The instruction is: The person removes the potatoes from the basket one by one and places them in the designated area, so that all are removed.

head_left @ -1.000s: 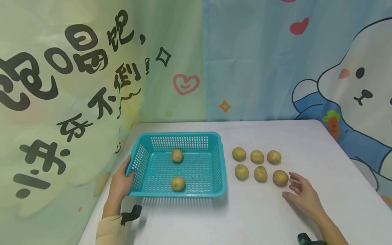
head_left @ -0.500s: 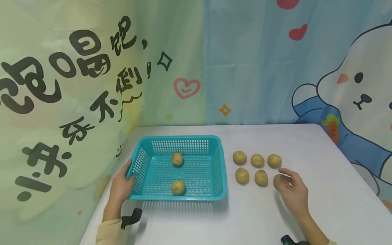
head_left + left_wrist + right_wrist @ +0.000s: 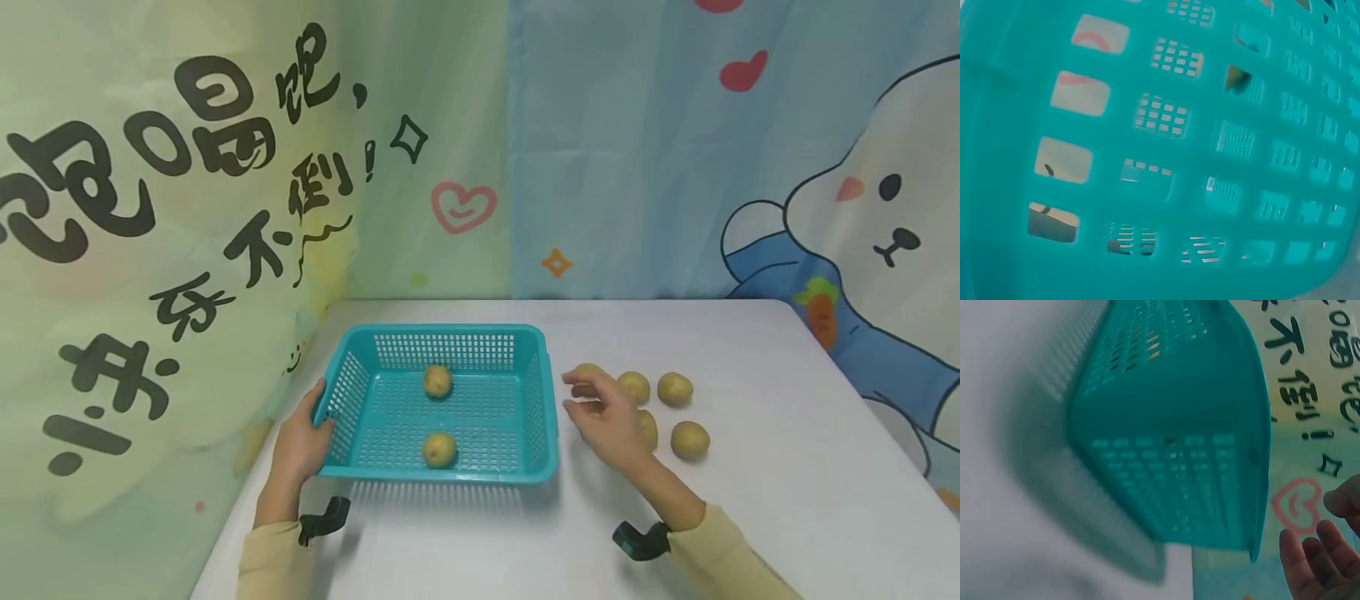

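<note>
A turquoise plastic basket with slotted walls stands on the white table, two potatoes lying apart inside it. My left hand grips its left end, thumb toward the front. The left wrist view is filled by the basket's perforated wall. Just past the basket's right end is my right hand, fingers loosely bent, nothing between thumb and fingers. In the right wrist view its fingers show beside the basket's end wall. Several loose potatoes lie right of the basket, some partly hidden behind the right hand.
A printed curtain with writing, hearts and a white cartoon animal hangs behind the table and along its left side. Black wrist mounts sit on both forearms.
My right hand has moved left, from the front-right potato to the basket's right end, passing over the loose potatoes. My left hand keeps its hold. The view shifts slightly.
</note>
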`<state>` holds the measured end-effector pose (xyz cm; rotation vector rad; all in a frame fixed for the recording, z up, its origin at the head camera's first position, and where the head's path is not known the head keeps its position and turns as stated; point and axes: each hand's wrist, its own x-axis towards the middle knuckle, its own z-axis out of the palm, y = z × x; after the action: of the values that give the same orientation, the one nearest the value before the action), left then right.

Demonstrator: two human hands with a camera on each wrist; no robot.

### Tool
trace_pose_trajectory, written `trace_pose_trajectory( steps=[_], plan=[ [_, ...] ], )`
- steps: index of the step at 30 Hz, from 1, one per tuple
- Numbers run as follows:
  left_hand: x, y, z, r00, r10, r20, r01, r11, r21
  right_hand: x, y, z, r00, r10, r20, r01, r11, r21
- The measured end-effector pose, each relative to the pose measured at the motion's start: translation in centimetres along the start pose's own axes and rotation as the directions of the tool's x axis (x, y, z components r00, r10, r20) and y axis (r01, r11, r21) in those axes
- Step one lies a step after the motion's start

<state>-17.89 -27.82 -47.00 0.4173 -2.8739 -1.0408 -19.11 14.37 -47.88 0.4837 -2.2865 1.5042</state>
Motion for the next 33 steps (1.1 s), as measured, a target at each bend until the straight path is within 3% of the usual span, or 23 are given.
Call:
trace_pose_trajectory(
  steps=[7, 10, 12, 14, 16, 19, 21, 28, 33],
  plan=[
    [0.8, 0.5, 0.8, 1.000, -0.001, 0.030, 0.002, 1.000, -0.026, 3.6, -1.5, 3.4, 0.988, -0.066, 0.142, 0.066, 0.998, 0.006],
    [0.8, 0.5, 1.1, 1.000, -0.011, 0.027, 0.011, 1.000, -0.022, 4.7, -2.1, 4.6, 0.975, -0.019, 0.223, 0.027, 0.999, -0.032],
    [0.8, 0.5, 1.2, 1.000, -0.019, 0.022, 0.019, 1.000, -0.015, 5.3, -2.6, 5.3, 0.953, 0.016, 0.304, 0.000, 0.999, -0.054],
    [0.8, 0.4, 1.1, 1.000, -0.028, 0.015, 0.028, 1.000, -0.008, 5.8, -3.2, 6.1, 0.914, 0.055, 0.403, -0.021, 0.996, -0.087],
    [0.8, 0.2, 0.8, 0.999, -0.033, 0.009, 0.033, 0.999, 0.000, 6.2, -3.6, 6.9, 0.859, 0.070, 0.506, 0.002, 0.990, -0.140],
    [0.6, -0.1, 0.4, 0.999, -0.037, 0.004, 0.037, 0.999, 0.006, 6.8, -4.2, 8.2, 0.774, 0.066, 0.630, 0.081, 0.976, -0.202],
    [0.6, -0.2, 0.1, 0.999, -0.036, 0.003, 0.036, 0.999, 0.005, 7.0, -4.7, 8.8, 0.728, 0.050, 0.684, 0.135, 0.967, -0.214],
    [0.3, 0.0, -0.3, 0.999, -0.041, -0.005, 0.041, 0.999, -0.006, 7.9, -6.5, 10.3, 0.625, -0.004, 0.781, 0.234, 0.955, -0.182],
    [0.1, 0.2, -0.3, 0.999, -0.042, 0.001, 0.042, 0.999, -0.019, 8.9, -5.9, 11.8, 0.558, -0.020, 0.830, 0.238, 0.961, -0.137]
  ],
)
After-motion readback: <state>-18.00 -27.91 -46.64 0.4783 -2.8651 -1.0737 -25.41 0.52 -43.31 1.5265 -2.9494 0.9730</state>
